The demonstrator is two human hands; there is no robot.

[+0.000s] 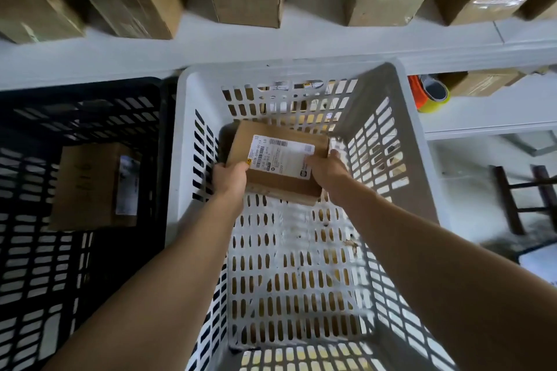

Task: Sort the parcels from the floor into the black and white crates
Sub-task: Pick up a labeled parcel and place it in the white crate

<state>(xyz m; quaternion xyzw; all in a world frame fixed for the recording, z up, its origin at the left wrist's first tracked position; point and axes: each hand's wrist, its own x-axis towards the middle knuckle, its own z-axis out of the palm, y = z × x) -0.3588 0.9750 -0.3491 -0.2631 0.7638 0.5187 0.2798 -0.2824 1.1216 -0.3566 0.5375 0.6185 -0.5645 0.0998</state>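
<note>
I hold a brown parcel (277,159) between both hands inside the white crate (193,93), low near its far wall. My left hand (229,178) grips its near-left corner, my right hand (327,169) clasps its right edge over the label. Left of my left hand, the black crate (150,93) holds another parcel (90,187).

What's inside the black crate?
One brown cardboard parcel lies on the floor of the black crate, with a pale label along one edge. Nothing else shows on its visible floor. Anything under the parcel is covered.
</note>
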